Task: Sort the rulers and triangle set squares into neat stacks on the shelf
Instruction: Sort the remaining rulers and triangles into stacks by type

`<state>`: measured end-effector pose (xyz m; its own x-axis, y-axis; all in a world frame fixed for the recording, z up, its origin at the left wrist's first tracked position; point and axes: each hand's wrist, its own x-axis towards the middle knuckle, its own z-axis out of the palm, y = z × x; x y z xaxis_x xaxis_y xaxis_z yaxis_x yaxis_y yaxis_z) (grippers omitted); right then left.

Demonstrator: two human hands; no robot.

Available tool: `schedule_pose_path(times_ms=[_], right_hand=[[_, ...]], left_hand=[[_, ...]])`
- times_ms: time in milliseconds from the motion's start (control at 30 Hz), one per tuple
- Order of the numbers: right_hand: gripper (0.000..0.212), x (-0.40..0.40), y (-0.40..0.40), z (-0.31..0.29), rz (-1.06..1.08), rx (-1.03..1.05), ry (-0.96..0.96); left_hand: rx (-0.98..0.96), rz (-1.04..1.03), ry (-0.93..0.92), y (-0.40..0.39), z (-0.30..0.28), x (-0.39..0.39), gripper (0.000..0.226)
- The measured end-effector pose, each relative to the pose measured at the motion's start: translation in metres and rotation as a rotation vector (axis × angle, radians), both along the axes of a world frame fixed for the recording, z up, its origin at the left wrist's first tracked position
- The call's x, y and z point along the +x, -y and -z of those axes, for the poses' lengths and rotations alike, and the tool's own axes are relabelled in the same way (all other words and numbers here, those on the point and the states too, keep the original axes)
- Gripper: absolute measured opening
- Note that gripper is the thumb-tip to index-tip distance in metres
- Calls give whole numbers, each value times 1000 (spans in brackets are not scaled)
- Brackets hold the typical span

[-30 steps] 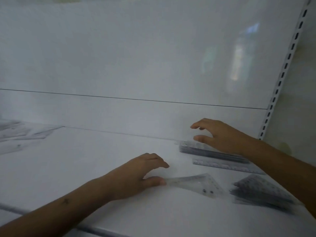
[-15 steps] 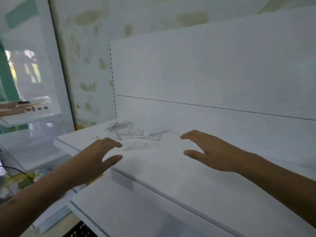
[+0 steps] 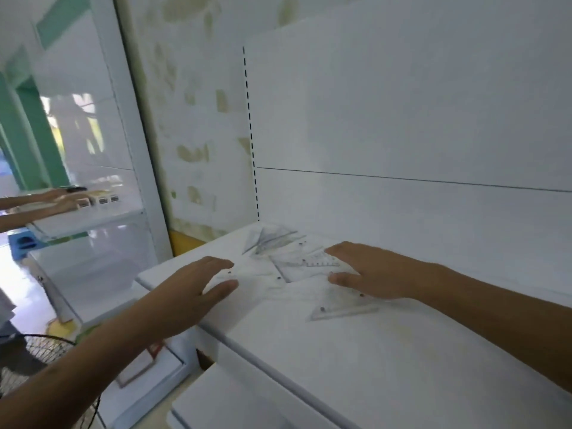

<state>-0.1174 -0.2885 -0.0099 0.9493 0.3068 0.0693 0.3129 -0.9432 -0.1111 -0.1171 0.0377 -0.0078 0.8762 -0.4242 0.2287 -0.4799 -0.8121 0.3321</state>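
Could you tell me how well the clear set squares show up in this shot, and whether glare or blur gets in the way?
Head view: soft, even light, no hard shadows; the set squares are faint against the white shelf, only edges and markings readable; the glass door at left carries bright reflections; both hands look slightly soft; wide-angle lens slants the uprights.

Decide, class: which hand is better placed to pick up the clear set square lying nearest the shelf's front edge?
Probably the right hand. It is spread over the loose pile, thumb beside that set square. The left hand hovers at the shelf corner, farther away.
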Motion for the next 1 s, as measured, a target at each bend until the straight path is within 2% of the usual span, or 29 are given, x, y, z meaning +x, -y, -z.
schedule_pose_path(times_ms=[67, 133, 167, 267, 333, 367, 467, 600, 633, 700, 767, 867, 1000], right_hand=[[67, 30, -5, 6, 5, -8, -38], [66, 53, -7, 12, 12, -19, -71], [65, 60, -7, 14, 17, -21, -92], [52, 72, -6, 12, 0, -43, -59], [46, 73, -8, 7, -19, -148, -49], [46, 72, -11, 6, -16, -220, -68], [45, 69, -20, 5, -25, -424, -73], [41, 66, -25, 2, -13, -517, -94], [39, 64, -27, -1, -3, -533, -92], [35, 59, -35, -8, 22, -564, -71], [33, 54, -48, -12, 50, -592, -60], [31, 42, -65, -14, 142, -528, -76], [34, 23, -83, -18, 326, -322, -122]], left_hand=[[31, 24, -8, 9, -2, 45, 76], [47, 76, -35, 25, -3, 90, 92], [73, 100, -58, 34, -3, 109, 91], [160, 178, -93, 62, 1, 159, 58], [225, 226, -134, 75, 3, 187, 52], [276, 248, -114, 79, 5, 199, 53], [308, 313, 52, 79, 14, 230, 33], [351, 446, 338, 75, 14, 239, 6], [345, 460, 404, 74, 14, 238, 12], [352, 430, 329, 73, 14, 234, 27], [428, 408, 222, 70, 20, 230, 23], [426, 488, 328, 65, 20, 224, 9], [243, 646, 335, 62, 19, 203, 22]])
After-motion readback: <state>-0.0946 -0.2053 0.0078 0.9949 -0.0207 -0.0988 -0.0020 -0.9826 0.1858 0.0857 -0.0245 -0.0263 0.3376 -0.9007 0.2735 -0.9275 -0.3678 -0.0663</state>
